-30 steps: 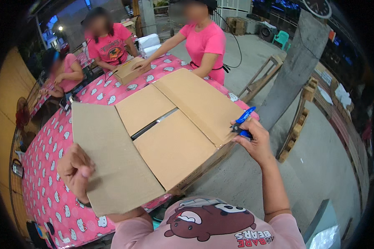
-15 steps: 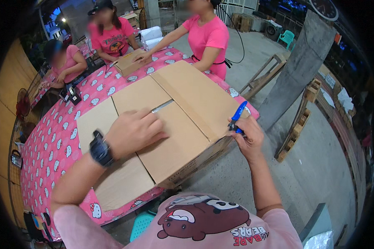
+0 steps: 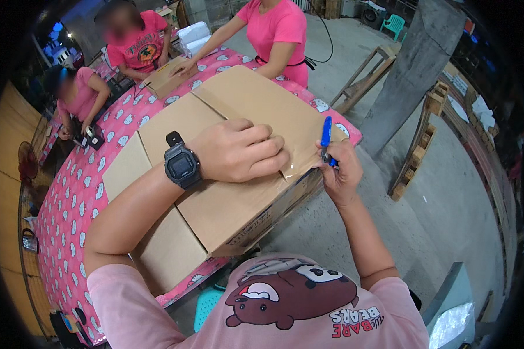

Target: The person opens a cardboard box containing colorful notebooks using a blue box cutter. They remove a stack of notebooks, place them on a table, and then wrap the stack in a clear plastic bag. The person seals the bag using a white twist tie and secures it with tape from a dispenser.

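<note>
A large brown cardboard box lies on the table in front of me, its top flaps folded down and clear tape along the seam near its right end. My left hand, with a black watch at the wrist, rests over the top beside that seam. Its fingers are curled, and the tips and anything under them are hidden. At the box's right corner, my right hand grips a tool with blue handles, which looks like small pliers. The thumb and fingers of that hand touch the taped edge.
A pink patterned tablecloth covers the table. Across it, people in pink shirts work around a smaller carton; white bundles lie behind. A concrete post and a wooden pallet stand to the right. A teal stool is below.
My left hand has slid right across the box top, toward the taped seam, covering a shiny strip seen earlier. My right hand stays at the corner with the tool, now held more upright.
</note>
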A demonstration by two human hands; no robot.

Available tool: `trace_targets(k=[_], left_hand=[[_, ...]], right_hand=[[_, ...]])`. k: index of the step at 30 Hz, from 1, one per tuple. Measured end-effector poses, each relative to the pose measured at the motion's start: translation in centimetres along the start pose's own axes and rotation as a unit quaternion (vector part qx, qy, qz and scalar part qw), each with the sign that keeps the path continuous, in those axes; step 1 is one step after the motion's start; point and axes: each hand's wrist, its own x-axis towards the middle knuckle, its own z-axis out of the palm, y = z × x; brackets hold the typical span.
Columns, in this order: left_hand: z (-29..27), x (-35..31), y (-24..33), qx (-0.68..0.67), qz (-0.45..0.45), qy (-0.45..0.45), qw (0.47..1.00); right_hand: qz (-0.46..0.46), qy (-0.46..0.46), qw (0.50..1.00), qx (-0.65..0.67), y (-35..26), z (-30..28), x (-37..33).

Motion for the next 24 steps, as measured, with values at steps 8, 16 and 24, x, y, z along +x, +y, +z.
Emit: trace_targets(k=[8,16,24], left_hand=[[1.6,0.1,-0.3,-0.023,-0.067,-0.001,0.997],[0.3,1.2,0.4,-0.104,-0.026,0.019,0.994],[0.0,2.4,-0.9,-0.208,-0.197,0.118,0.951]], right_hand=[[0.196,0.073,0.968,0.138,-4.4,-5.4,1.4],[0.508,-0.285,0.738,0.339,-6.9,-5.8,-0.1],[0.558,-0.359,0.668,0.337,-7.0,-5.0,1.9]])
